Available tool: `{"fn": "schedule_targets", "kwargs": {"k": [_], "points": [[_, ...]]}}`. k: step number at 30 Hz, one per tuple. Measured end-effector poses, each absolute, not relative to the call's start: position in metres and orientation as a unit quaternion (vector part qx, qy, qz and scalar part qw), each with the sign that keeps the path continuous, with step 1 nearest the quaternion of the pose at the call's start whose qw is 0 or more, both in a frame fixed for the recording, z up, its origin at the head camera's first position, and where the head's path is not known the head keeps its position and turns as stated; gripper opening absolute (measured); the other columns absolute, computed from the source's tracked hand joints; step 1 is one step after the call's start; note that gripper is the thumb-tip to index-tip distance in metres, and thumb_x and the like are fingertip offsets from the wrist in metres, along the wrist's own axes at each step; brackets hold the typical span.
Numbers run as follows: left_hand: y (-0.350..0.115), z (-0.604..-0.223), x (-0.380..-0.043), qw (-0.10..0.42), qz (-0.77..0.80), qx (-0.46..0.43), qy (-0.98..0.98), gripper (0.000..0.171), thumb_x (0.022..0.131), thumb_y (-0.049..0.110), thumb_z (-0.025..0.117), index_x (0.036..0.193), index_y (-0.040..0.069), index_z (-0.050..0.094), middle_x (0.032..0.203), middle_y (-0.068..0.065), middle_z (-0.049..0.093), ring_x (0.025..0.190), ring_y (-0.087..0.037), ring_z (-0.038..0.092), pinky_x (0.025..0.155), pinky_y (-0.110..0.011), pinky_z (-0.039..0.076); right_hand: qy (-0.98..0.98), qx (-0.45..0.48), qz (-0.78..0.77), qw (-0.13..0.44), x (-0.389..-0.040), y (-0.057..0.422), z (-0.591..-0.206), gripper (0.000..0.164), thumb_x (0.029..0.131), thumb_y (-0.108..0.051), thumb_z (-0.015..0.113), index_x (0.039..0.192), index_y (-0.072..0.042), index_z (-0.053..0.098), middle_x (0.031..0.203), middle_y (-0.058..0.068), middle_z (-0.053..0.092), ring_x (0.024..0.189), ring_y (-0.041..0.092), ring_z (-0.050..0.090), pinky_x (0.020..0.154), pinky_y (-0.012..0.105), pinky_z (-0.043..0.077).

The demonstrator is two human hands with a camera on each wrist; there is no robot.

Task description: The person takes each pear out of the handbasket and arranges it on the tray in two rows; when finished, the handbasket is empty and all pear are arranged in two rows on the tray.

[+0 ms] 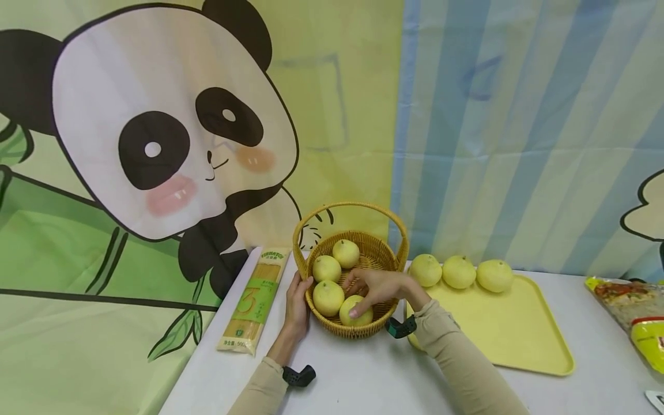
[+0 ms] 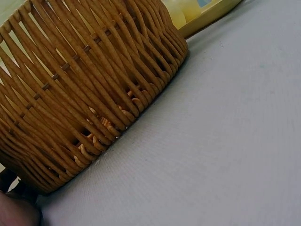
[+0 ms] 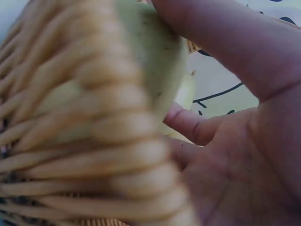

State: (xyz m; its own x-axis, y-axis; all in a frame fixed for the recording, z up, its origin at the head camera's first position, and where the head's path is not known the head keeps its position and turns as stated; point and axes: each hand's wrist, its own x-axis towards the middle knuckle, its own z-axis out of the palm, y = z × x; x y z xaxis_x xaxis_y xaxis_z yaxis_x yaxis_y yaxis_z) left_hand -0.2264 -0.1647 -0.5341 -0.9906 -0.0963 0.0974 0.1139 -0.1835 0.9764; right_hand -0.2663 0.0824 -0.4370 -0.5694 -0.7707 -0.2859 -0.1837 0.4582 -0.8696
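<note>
A round wicker basket (image 1: pixel 346 330) with a tall arched handle stands on the table, several pale yellow pears (image 1: pixel 327 269) inside it. My left hand (image 1: pixel 297 305) holds the basket's left side, thumb near the rim; most of this hand is out of the left wrist view, where the woven wall (image 2: pixel 89 80) fills the upper left. Reaching over the right rim, my right hand (image 1: pixel 381 288) grips the front pear (image 1: pixel 358 317) in the basket, thumb on its near side. The right wrist view shows that pear (image 3: pixel 155 56) against the thumb, partly behind the blurred rim.
Right of the basket lies a yellow tray (image 1: pixel 519 334) with several pears (image 1: pixel 459 272) along its back edge, another partly hidden by the right arm. A noodle packet (image 1: pixel 256 300) lies at left. More packaged food (image 1: pixel 630 311) sits at far right. A printed cloth (image 1: pixel 332 115) hangs behind.
</note>
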Motion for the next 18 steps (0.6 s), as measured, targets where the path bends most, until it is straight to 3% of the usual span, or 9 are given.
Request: {"fn": "schedule_targets", "kwargs": {"k": [8, 15, 18], "points": [[-0.1664, -0.5357, -0.2284, 0.069, -0.767, -0.007, -0.638, 0.049, 0.109, 0.027, 0.049, 0.158, 0.026, 0.048, 0.162, -0.003, 0.048, 0.154, -0.022, 0.037, 0.130, -0.046, 0.024, 0.778, -0.304, -0.429, 0.343, -0.2601, 0.0825, -0.4391, 0.075, 0.081, -0.018, 0.094, 0.141, -0.011, 0.050, 0.143, 0.014, 0.063, 0.136, 0.030, 0.059, 0.108, 0.045, 0.053], [-0.1657, -0.5371, -0.2283, 0.065, -0.762, -0.009, -0.644, 0.052, 0.109, 0.028, 0.048, 0.161, 0.023, 0.044, 0.165, -0.005, 0.045, 0.156, -0.024, 0.035, 0.131, -0.048, 0.022, 0.780, -0.318, -0.449, 0.298, -0.2606, 0.0838, -0.4415, 0.064, 0.076, -0.012, 0.096, 0.128, -0.004, 0.060, 0.124, 0.010, 0.072, 0.112, 0.020, 0.068, 0.091, 0.035, 0.057], [-0.1661, -0.5378, -0.2275, 0.066, -0.763, -0.007, -0.643, 0.051, 0.109, 0.028, 0.049, 0.160, 0.024, 0.045, 0.165, -0.004, 0.045, 0.157, -0.023, 0.035, 0.131, -0.047, 0.022, 0.780, -0.328, -0.466, 0.258, -0.2609, 0.0862, -0.4414, 0.056, 0.075, -0.009, 0.095, 0.122, 0.000, 0.066, 0.120, 0.010, 0.074, 0.107, 0.020, 0.069, 0.091, 0.033, 0.056]]}}
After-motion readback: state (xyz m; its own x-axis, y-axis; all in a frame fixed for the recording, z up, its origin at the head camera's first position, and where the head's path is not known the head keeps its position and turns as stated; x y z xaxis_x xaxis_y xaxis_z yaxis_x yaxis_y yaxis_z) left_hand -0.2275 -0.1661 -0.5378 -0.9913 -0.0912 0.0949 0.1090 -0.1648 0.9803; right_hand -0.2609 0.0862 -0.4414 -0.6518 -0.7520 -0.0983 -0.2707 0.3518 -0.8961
